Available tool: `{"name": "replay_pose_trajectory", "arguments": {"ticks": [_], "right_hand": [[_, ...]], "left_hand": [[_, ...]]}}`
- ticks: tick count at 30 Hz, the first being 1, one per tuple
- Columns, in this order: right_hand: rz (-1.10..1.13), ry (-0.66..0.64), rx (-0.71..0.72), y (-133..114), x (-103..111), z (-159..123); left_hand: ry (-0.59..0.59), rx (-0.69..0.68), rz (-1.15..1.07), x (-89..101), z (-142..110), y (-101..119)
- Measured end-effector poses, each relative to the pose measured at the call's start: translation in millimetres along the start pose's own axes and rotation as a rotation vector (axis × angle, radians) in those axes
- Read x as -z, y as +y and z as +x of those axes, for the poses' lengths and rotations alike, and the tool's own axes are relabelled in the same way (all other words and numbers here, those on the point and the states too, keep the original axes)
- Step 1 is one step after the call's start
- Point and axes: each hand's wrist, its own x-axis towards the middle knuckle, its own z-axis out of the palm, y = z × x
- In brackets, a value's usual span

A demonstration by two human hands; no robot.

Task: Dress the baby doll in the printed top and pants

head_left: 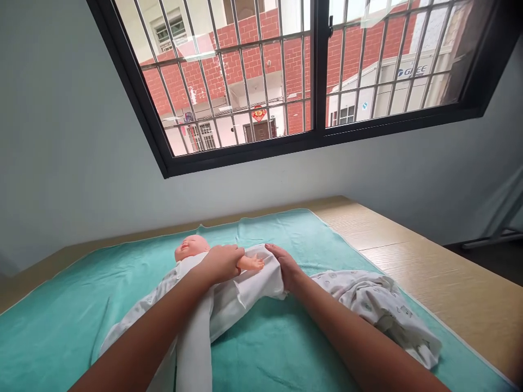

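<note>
A baby doll [191, 247] lies on the turquoise cloth [122, 283] with its head to the left. My left hand [224, 263] is closed around the doll's arm, and the doll's small hand sticks out to the right of my fingers. Under and around that arm is a white garment [261, 288], its sleeve-like end stretched to the right. My right hand [287, 268] grips this end, thumb on top and the other fingers hidden behind the fabric. Much of the doll's body is covered by my left forearm and the white cloth.
A crumpled white printed cloth [368, 299] lies to the right, beside my right forearm. The wooden table [392, 245] shows along the back and right edges. Behind it are a wall [253, 190] and a black-framed, barred window [245, 149].
</note>
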Motion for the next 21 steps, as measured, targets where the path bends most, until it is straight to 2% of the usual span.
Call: {"name": "replay_pose_trajectory", "arguments": {"ticks": [8,12,16,21], "right_hand": [[0.267,-0.193,-0.054,-1.5,8.2,2.4],[0.276,-0.206,-0.032,-3.9,8.7,3.5],[0.297,-0.258,-0.007,-11.1,3.3,1.2],[0.27,-0.329,0.013,-19.8,-11.6,-4.3]], "left_hand": [[-0.103,0.048,0.18,-6.2,7.4,-2.6],[-0.146,0.098,0.24,-13.0,8.6,-0.7],[-0.171,0.206,0.271,-20.4,13.6,7.7],[-0.158,0.259,0.185,-24.2,19.5,15.4]]}}
